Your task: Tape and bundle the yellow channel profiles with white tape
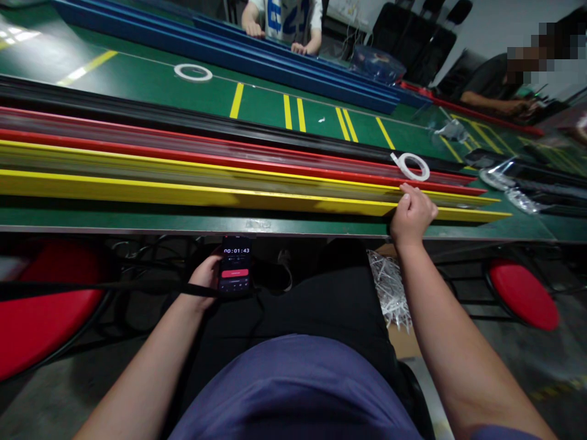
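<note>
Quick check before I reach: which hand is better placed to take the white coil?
Probably your right: the right hand rests at the yellow strip below the white coil, while the left hand is below the table edge holding a phone.

**Glossy plastic strips on a matt table**

The yellow strip (192, 194) and red strip (229, 156) look like smooth, glossy plastic. The green table (151, 91) is matt. The phone (236, 266) has shiny glass, the white coil (409, 178) smooth plastic, the clear bag (498, 179) crinkled film.
</note>
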Motion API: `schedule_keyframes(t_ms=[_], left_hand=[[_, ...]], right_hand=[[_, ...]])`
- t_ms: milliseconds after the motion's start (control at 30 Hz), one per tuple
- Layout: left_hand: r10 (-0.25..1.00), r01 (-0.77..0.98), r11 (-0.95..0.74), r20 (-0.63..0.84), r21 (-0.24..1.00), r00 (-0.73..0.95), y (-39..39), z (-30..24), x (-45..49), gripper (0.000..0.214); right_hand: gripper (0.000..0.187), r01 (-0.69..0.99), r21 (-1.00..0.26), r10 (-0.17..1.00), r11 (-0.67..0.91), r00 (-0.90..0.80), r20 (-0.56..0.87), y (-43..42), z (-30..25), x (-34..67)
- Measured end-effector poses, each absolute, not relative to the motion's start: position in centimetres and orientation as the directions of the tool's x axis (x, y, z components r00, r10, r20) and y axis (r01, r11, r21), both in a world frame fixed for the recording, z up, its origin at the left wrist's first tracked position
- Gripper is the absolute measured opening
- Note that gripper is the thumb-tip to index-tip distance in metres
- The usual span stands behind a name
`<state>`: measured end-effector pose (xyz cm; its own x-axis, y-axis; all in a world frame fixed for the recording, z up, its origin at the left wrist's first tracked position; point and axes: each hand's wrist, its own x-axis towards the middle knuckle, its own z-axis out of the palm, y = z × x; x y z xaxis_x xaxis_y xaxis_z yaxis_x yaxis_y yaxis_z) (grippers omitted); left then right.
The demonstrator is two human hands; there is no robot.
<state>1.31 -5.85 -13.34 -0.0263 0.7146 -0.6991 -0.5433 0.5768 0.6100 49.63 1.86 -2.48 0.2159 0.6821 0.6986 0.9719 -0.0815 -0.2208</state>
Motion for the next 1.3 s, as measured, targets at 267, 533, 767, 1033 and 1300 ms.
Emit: schedule_keyframes(t_ms=[267, 533, 767, 1033, 1300], left_hand=[[0.716, -0.55, 0.579, -0.698, 0.602, -0.01, -5.7, -13.7, 1.3, 0.039], [0.693, -0.536, 0.606, -0.721, 0.588, -0.007, -5.9, -13.3, 1.1, 0.032], [0.663, -0.555, 0.622, -0.749, 0.553, -0.003, -5.8, -12.9, 1.3, 0.035], [0.726, -0.55, 0.576, -0.688, 0.605, 0.002, -5.7, -14.3, 0.8, 0.038], [0.761, -0.54, 0.555, -0.649, 0.632, 0.023, -5.8, -14.3, 0.8, 0.042]], right_hand=[[0.048, 0.969, -0.235, 0.669, -0.075, 0.223, 0.709, 1.9, -2.4, 49.6], [0.049, 0.97, -0.227, 0.667, -0.09, 0.228, 0.709, 1.9, -2.5, 49.6], [0.049, 0.97, -0.226, 0.674, -0.087, 0.225, 0.703, 1.8, -2.4, 49.5], [0.047, 0.97, -0.234, 0.663, -0.068, 0.219, 0.715, 1.8, -2.4, 49.7], [0.048, 0.97, -0.236, 0.653, -0.057, 0.215, 0.726, 1.9, -2.6, 49.8]])
